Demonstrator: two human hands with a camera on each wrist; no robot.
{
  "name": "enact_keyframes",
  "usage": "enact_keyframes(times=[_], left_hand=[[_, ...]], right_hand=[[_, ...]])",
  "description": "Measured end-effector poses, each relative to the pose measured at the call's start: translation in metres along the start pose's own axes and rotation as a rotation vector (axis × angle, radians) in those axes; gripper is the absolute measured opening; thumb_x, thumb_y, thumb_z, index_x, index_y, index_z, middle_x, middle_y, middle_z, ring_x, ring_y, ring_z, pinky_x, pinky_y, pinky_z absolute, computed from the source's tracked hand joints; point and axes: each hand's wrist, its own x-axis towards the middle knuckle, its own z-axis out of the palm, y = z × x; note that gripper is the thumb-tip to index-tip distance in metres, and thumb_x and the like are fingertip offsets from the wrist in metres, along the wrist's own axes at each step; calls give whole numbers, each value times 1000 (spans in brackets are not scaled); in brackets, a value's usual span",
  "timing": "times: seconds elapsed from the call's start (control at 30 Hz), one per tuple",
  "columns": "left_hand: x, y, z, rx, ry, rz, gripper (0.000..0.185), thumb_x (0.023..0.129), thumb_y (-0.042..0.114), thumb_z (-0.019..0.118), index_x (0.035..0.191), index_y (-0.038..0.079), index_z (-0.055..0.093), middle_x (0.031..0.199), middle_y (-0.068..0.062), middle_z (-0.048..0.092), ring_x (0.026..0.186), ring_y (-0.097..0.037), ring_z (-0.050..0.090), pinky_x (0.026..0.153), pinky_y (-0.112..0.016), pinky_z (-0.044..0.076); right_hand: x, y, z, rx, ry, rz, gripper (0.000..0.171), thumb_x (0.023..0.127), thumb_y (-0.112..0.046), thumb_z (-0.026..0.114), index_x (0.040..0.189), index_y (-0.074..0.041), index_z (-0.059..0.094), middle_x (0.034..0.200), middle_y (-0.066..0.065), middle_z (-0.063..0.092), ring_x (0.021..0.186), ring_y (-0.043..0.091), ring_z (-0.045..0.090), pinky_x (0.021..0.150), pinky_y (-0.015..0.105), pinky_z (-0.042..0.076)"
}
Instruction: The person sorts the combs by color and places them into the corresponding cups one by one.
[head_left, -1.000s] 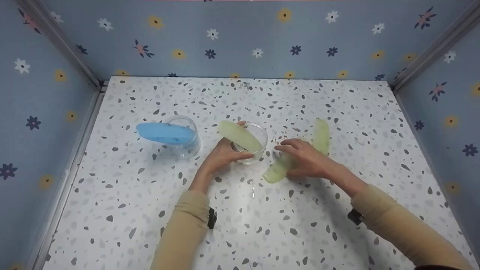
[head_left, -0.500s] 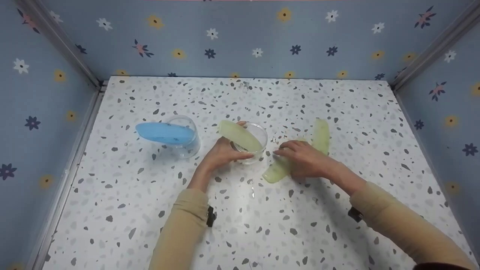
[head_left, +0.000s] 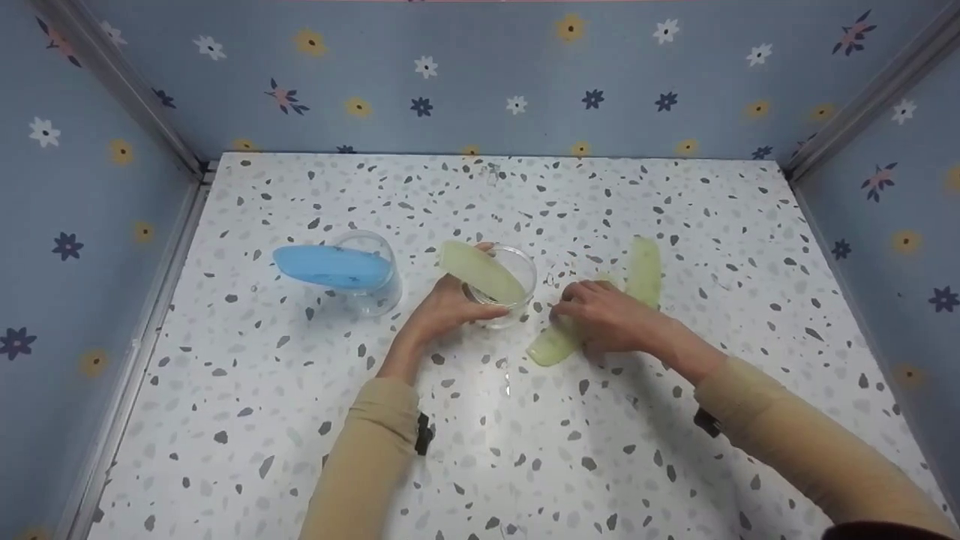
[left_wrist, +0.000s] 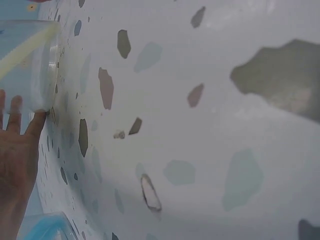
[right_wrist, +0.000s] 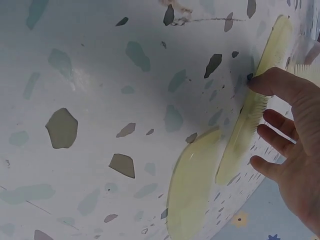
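Green comb, terrazzo table (flowered walls)

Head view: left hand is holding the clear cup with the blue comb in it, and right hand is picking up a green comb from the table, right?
Not quite. In the head view the cup held by the left hand carries a pale green comb; the blue comb sits in the other cup, untouched. The right hand does grip a green comb on the table.

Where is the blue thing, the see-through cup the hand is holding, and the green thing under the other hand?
blue piece (head_left: 330,267), head view, middle of its top face.
clear cup (head_left: 523,268), head view, right rim.
green piece (head_left: 551,347), head view, near end, clear of the hand.
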Motion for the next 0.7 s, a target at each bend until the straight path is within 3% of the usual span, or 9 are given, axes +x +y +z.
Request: enact_keyframes(times=[0.43,0.7], left_hand=[[1,0,1,11,-9,10,109,73,26,94,161,31,30,149,-1,55,135,-21,55,126,-42,32],[1,1,2,1,-7,8,107,74,27,93,161,30,31,153,1,53,141,-19,51,129,-41,27]], right_hand=[[3,-2,-2,-122,-46,-21,68,66,-14,92,128,-19,64,124,8,63,116,30,61,101,51,53],[-1,-3,-1,-187,-32,-47,62,70,-15,90,126,-20,64,119,7,64,108,27,62,88,45,57]])
